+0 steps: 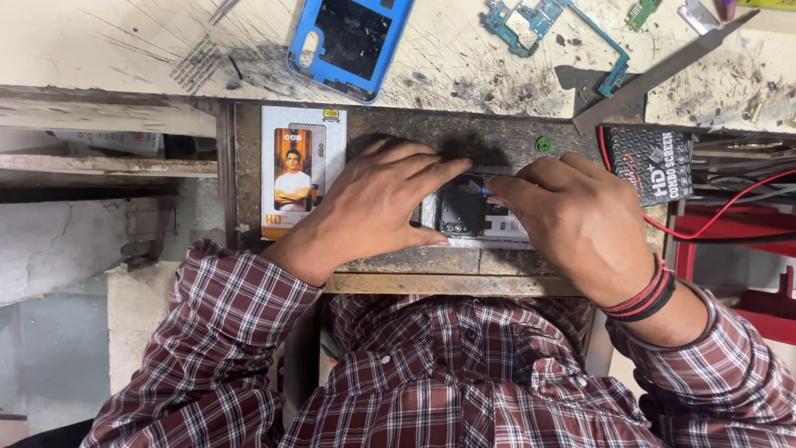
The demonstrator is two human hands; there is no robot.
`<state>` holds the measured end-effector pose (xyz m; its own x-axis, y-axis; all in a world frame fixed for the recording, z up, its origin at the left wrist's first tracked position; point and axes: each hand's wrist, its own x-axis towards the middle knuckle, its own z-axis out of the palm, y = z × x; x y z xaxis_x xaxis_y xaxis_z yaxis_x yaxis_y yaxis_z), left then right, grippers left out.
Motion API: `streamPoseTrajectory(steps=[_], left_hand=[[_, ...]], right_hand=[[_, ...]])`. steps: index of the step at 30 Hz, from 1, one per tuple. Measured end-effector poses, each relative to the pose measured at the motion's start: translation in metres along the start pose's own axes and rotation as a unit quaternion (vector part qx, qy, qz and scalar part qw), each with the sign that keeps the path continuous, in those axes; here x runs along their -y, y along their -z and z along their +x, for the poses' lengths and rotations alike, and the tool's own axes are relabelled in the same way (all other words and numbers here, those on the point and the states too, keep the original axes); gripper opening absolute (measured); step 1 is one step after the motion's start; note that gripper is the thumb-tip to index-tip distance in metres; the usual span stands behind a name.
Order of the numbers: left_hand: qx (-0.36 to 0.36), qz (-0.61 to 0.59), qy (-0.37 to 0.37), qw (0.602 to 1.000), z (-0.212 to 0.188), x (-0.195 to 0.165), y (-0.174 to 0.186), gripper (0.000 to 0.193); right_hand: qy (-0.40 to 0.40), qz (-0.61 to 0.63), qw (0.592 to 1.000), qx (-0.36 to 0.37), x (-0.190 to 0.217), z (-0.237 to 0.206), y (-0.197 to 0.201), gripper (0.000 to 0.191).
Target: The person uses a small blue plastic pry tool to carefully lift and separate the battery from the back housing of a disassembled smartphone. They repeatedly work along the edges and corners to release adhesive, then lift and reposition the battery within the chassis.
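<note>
Plaid sleeves (431, 390) fill the near view. At the workbench's (398, 261) near edge, an opened phone (468, 214), its dark innards exposed, is pinned under the left hand's (377, 203) spread fingers and pinched by the right hand's (572, 217) fingertips.

White-orange pack (303, 170) left, black pack (659, 164) right

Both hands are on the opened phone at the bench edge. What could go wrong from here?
1. The opened phone lies close to the front edge of the wooden bench; a push from the left hand or right hand might slide it off.
2. Fingers hide the work spot, so a small part may get bent unseen.
3. The red wire runs close to the right wrist and might snag.
</note>
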<state>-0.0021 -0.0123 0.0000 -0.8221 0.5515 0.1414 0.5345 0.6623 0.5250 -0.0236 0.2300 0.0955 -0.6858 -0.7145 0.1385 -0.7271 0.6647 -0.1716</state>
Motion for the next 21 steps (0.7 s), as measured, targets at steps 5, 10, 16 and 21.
streamPoseTrajectory(steps=[5,10,16,21], left_hand=[[-0.009,-0.014,0.007,1.0,0.0,-0.005,0.01,0.095],[-0.037,-0.03,-0.004,0.999,0.001,-0.009,0.019,0.093],[-0.035,-0.043,0.012,0.998,0.004,-0.011,0.017,0.083],[-0.044,-0.05,0.002,0.998,0.003,-0.008,0.013,0.079]], right_hand=[[0.023,-0.034,0.999,0.022,0.009,0.006,0.007,0.025],[0.096,-0.101,0.99,0.036,0.025,0.019,0.009,0.017],[0.177,-0.207,0.958,0.086,0.035,0.038,0.008,0.014],[0.264,-0.183,0.944,0.077,0.031,0.04,0.006,0.012]])
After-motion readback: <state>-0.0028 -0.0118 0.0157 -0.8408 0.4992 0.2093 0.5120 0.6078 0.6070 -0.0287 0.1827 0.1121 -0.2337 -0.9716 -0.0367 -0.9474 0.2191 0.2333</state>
